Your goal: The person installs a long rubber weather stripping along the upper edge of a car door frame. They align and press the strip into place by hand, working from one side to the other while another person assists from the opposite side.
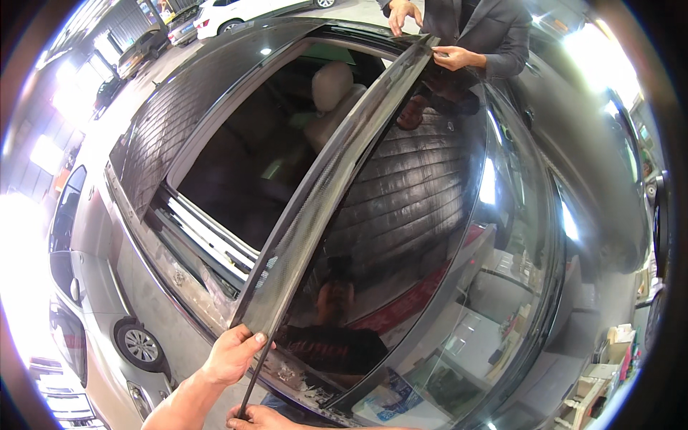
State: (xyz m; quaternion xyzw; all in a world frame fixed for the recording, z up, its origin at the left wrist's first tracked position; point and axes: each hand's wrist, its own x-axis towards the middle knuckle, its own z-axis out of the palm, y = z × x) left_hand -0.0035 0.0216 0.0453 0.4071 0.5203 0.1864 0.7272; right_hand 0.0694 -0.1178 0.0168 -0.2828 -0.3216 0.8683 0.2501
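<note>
Along the rectangular, grey-edged sunroof opening (209, 123), we should hold the long grey mesh strip (309, 223) straight, left hand (231, 357) gripping its near end, right hand (264, 418) grasping the thin black rod (256, 380).

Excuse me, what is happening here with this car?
A long mesh strip spans the car roof, beside its opening. The person's left hand grips the near end; the right hand holds a thin dark rod. A co-worker's hand is at the far end.
</note>
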